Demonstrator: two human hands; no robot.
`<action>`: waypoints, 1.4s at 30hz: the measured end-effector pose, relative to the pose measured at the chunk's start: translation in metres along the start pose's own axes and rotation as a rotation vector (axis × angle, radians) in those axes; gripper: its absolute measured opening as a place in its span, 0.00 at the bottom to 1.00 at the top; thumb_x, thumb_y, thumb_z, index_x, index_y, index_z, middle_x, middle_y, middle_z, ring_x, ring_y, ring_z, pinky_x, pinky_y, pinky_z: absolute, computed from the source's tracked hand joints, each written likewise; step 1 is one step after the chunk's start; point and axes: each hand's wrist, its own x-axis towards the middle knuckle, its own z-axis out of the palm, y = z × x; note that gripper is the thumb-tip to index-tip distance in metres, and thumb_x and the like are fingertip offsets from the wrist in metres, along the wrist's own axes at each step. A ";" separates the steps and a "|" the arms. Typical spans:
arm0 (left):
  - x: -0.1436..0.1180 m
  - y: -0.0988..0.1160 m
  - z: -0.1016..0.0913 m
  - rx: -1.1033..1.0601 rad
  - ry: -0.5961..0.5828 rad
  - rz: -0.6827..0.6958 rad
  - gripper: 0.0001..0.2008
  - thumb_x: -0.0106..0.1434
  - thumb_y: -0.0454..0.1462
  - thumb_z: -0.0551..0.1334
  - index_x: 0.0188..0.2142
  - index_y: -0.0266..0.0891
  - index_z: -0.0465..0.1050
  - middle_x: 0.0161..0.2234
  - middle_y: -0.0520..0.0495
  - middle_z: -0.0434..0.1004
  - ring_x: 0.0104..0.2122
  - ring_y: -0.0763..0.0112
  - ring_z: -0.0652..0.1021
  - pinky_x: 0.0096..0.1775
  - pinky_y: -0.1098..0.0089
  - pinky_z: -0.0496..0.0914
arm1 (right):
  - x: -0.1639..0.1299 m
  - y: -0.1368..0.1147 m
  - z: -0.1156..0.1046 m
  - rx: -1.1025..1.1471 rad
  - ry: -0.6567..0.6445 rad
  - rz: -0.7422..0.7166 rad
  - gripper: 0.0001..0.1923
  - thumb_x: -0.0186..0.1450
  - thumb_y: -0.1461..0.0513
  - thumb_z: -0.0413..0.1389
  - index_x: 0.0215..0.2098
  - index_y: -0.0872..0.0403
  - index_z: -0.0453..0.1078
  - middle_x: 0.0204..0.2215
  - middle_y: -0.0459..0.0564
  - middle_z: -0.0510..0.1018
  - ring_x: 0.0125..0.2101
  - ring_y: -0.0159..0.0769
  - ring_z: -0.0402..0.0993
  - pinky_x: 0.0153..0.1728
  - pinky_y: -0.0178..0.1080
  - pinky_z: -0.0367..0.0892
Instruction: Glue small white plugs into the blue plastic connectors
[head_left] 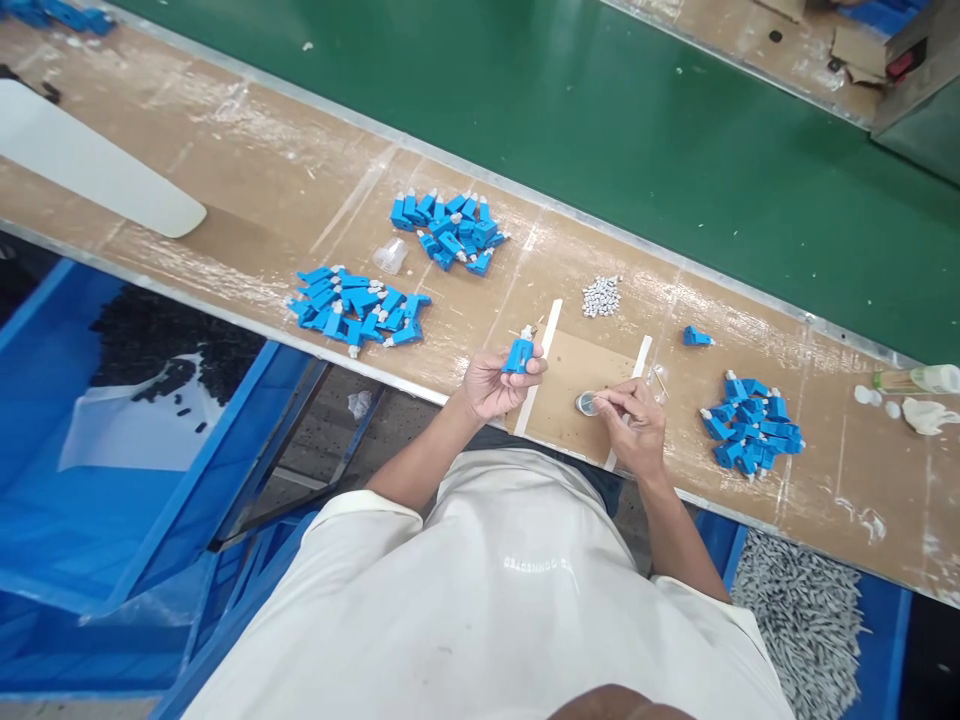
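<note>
My left hand (495,385) pinches a small blue plastic part (518,355) with a whitish tip, holding it upright above the table edge. My right hand (634,425) is closed, its fingertips pinched at the rim of a small round pot (586,403). Whatever thin thing those fingertips may hold is too small to make out. Beneath both hands lies a brown board (581,365) bordered by white strips. Beyond it sits a heap of small grey pieces (601,297). A thin wooden stick (661,383) lies just past my right hand.
Blue parts lie in piles at the left (360,308), farther back (454,230) and at the right (752,425); one single part (697,337) is apart. A clear cup (391,256) stands between two piles. A green belt (525,120) runs behind. Blue bins (112,500) stand below.
</note>
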 end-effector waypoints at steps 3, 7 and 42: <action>-0.001 0.001 0.001 -0.014 -0.013 0.003 0.17 0.57 0.29 0.60 0.47 0.35 0.75 0.28 0.47 0.69 0.20 0.81 0.67 0.17 0.85 0.63 | 0.002 0.001 -0.004 0.031 -0.018 0.026 0.10 0.65 0.54 0.62 0.31 0.49 0.81 0.27 0.48 0.75 0.28 0.37 0.70 0.29 0.40 0.67; -0.001 -0.002 0.006 0.055 -0.061 -0.021 0.11 0.59 0.29 0.62 0.42 0.35 0.76 0.28 0.47 0.72 0.23 0.78 0.72 0.21 0.83 0.69 | 0.006 0.006 -0.011 0.107 0.042 0.137 0.12 0.63 0.52 0.62 0.30 0.50 0.79 0.27 0.47 0.76 0.28 0.36 0.70 0.30 0.39 0.68; 0.001 -0.033 0.026 0.418 -0.333 -0.152 0.25 0.51 0.49 0.77 0.34 0.28 0.79 0.26 0.47 0.78 0.23 0.77 0.78 0.25 0.80 0.70 | -0.001 -0.037 -0.015 0.095 0.273 -0.271 0.04 0.69 0.61 0.61 0.38 0.49 0.78 0.30 0.47 0.82 0.29 0.38 0.78 0.30 0.41 0.74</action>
